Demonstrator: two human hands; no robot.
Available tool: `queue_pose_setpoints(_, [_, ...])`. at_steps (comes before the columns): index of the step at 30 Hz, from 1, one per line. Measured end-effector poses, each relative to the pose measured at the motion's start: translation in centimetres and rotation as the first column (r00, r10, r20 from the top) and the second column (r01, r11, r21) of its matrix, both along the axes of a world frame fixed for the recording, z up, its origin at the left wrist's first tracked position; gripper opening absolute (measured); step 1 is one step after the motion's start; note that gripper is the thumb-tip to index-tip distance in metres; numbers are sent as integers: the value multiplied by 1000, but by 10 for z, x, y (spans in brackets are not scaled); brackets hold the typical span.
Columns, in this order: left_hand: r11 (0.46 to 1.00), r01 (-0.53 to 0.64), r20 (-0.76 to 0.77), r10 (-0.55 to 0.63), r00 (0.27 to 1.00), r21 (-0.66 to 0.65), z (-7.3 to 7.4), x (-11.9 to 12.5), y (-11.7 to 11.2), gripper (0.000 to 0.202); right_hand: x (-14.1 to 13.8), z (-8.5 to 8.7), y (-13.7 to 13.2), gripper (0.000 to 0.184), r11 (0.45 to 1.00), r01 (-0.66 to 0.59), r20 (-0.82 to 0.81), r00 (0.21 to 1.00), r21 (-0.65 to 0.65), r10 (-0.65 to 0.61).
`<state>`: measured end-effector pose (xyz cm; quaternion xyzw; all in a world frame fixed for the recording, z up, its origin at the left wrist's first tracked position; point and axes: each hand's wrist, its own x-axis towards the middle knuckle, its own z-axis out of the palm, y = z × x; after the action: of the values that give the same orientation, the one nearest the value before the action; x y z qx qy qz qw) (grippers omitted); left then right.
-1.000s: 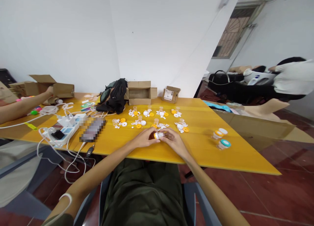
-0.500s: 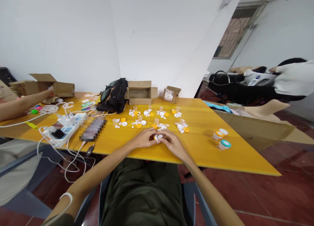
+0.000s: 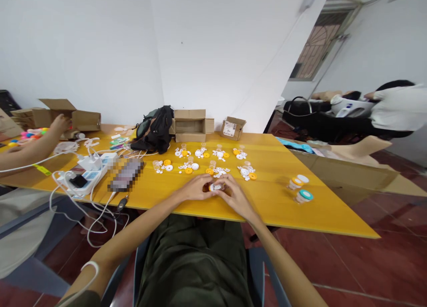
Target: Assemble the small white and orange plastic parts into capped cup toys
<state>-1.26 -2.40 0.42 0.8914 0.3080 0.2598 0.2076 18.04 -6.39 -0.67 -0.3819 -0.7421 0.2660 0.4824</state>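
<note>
Low in the frame's centre, near the tabletop (image 3: 273,204) edge, the left hand (image 3: 194,189) and right hand (image 3: 236,195) pinch a white-and-orange piece (image 3: 215,187) between closed fingers. A slip could flick it into the loose parts (image 3: 218,170) just behind, scattering them.

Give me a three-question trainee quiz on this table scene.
1. True or false: the left hand and the right hand both hold the small orange-and-white plastic vial.
2. The small clear jar with the teal lid stands: A) left of the hands, B) right of them, C) on the floor.
3. Fill in: the black fabric backpack lies on the ____ wooden table.
Key: 1 true; 2 B; 3 yellow.
</note>
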Motion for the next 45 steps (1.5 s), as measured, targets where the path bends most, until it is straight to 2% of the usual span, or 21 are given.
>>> queue_pose_setpoints(4, [999,29,44,-27,999,-31,0,0,0,13,-1,-6,2,15,989,141,43,989,-49,-138])
queue_pose_setpoints(6, [998,45,61,-42,997,-48,0,0,1,14,-1,-8,2,13,982,174,85,982,-77,-167])
queue_pose_setpoints(8, [997,49,71,-45,996,-59,-2,-1,2,17,0,-7,2,12,988,148,96,985,-50,-143])
queue_pose_setpoints(11, [997,40,62,-36,997,-65,-3,-1,4,21,1,-3,-1,14,999,34,67,997,27,-35])
queue_pose_setpoints(14, [997,33,51,-30,998,-70,-4,-2,5,22,1,0,-2,16,999,-29,40,999,40,27])
queue_pose_setpoints(20, [996,40,54,-36,998,-82,-3,-2,4,20,-1,-6,2,17,990,125,38,992,-70,-122])
queue_pose_setpoints(24, [997,35,46,-31,998,-75,-3,-2,4,20,-1,-8,3,16,993,110,-32,993,-50,-112])
queue_pose_setpoints(27, [998,26,25,-25,999,-60,-2,-1,4,16,0,-9,3,24,985,170,-93,981,-42,-173])
queue_pose_setpoints(31, [1000,11,-1,-11,1000,-28,1,-2,2,13,3,-10,2,20,946,321,-90,945,45,-316])
queue_pose_setpoints(34, [1000,-7,-31,6,1000,-9,3,-2,0,13,7,-13,2,19,911,389,17,918,137,-395])
queue_pose_setpoints(39, [1000,-10,-22,10,1000,-18,4,-2,0,13,8,-29,8,27,903,381,254,870,200,-423])
queue_pose_setpoints(42, [998,-4,38,6,999,-60,4,-2,2,13,7,-33,10,33,894,375,258,863,245,-433])
queue_pose_setpoints(45, [997,-8,88,15,996,-82,4,-1,2,14,5,-27,7,35,877,394,220,862,276,-456])
